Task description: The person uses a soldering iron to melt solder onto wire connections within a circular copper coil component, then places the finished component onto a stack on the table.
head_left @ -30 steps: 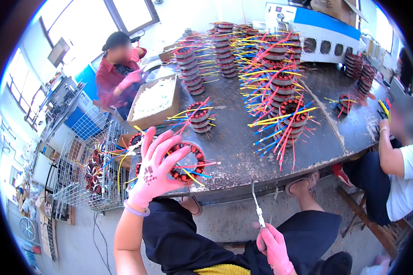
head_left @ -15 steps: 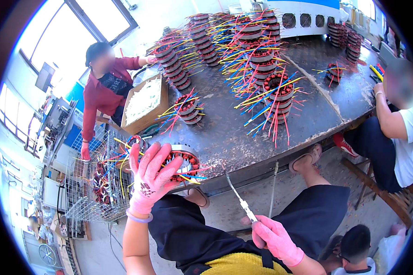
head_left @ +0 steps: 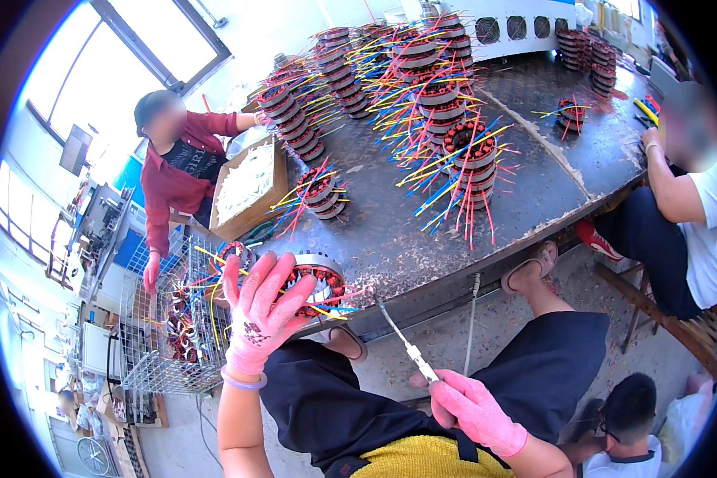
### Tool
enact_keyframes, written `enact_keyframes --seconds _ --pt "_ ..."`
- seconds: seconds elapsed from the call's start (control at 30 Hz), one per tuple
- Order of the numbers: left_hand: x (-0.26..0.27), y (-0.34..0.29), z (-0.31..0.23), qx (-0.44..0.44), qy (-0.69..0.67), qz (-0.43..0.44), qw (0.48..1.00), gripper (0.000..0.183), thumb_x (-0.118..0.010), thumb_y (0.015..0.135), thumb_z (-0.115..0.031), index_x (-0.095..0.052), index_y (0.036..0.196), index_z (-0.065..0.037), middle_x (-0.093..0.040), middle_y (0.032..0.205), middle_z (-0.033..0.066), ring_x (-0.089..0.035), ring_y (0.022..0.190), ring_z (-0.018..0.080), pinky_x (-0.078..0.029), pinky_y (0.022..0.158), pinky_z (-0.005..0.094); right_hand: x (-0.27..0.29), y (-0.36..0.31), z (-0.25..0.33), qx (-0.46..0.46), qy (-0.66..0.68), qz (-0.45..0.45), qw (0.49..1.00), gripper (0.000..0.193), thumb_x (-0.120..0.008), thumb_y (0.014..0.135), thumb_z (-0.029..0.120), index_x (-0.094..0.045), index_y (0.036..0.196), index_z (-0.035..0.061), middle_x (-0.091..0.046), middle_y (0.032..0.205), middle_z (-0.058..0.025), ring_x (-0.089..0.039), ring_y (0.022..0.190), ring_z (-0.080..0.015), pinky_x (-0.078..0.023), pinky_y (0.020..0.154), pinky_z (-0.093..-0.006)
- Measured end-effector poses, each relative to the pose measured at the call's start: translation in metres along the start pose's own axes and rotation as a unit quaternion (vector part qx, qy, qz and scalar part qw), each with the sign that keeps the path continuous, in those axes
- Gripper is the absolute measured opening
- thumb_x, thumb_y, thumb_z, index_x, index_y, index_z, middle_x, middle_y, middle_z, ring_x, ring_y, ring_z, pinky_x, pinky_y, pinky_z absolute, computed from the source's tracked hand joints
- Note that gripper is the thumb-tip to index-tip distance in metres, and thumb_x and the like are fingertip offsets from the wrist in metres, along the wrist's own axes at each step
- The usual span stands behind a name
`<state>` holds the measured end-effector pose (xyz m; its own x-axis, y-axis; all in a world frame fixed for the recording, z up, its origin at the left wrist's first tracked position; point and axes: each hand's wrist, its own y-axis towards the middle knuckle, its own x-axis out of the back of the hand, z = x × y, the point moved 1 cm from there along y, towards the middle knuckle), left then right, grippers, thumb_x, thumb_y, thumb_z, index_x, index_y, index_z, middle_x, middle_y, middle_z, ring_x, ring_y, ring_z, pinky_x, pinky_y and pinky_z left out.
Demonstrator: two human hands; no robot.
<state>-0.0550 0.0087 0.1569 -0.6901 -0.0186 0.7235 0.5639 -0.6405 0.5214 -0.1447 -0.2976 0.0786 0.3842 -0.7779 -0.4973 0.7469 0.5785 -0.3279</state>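
Note:
Near the table's front edge sits a motor stator (head_left: 320, 275), a grey ring with red windings and red, yellow and blue wires. My left hand (head_left: 264, 315), in a pink glove, rests against its left side. The fingers point upward and are spread; the hand covers part of the ring. Lower down, in front of my lap, my right hand (head_left: 479, 413), also gloved in pink, is closed around the lower end of a slim white-and-grey rod-like tool (head_left: 417, 356). The tool's thin far end points up toward the table edge, to the right of the stator.
Tall stacks of wired stators (head_left: 440, 95) stand across the dark table (head_left: 382, 191). At left are a cardboard box (head_left: 251, 215) of white pieces and a wire basket (head_left: 167, 370) holding stators. A person in red (head_left: 167, 187) and another in white (head_left: 705, 215) sit around the table.
The view has shifted slightly, so the far stacks appear a little higher and further left. Both my hands keep nearly the same pose, and the stator stays in place.

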Motion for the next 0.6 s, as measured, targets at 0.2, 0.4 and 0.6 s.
enact_keyframes --seconds 0.2,0.4,0.6 --pt "0.0010 0.0027 -0.0031 0.012 -0.007 -0.017 1.000 0.065 -0.081 0.050 -0.033 -0.066 0.113 -0.025 -0.059 0.130 0.0048 -0.054 0.121 0.0277 -0.026 0.111 0.0616 0.0005 0.0003 -0.0015 0.004 0.002 -0.002 1.000 0.040 -0.044 0.104 0.028 -0.057 0.130 -0.0007 -0.046 0.065 0.0024 -0.040 0.058 -0.0056 -0.032 0.056 -0.0228" --pt "0.0010 0.0040 -0.0045 0.019 -0.012 -0.024 0.999 0.066 -0.079 0.049 -0.030 -0.067 0.114 -0.026 -0.060 0.129 0.0037 -0.055 0.121 0.0257 -0.027 0.111 0.0606 0.0008 0.0000 -0.0017 0.007 -0.003 -0.003 1.000 0.041 -0.044 0.104 0.028 -0.057 0.130 -0.0008 -0.046 0.064 0.0022 -0.040 0.058 -0.0059 -0.033 0.055 -0.0230" --pt "0.0020 0.0032 -0.0032 0.012 -0.004 -0.015 1.000 0.066 -0.080 0.050 -0.034 -0.066 0.114 -0.025 -0.059 0.130 0.0048 -0.054 0.122 0.0277 -0.026 0.112 0.0616 0.0004 0.0000 -0.0010 0.007 -0.009 -0.002 1.000 0.041 -0.044 0.104 0.028 -0.057 0.130 -0.0005 -0.046 0.064 0.0022 -0.040 0.058 -0.0059 -0.033 0.056 -0.0231"
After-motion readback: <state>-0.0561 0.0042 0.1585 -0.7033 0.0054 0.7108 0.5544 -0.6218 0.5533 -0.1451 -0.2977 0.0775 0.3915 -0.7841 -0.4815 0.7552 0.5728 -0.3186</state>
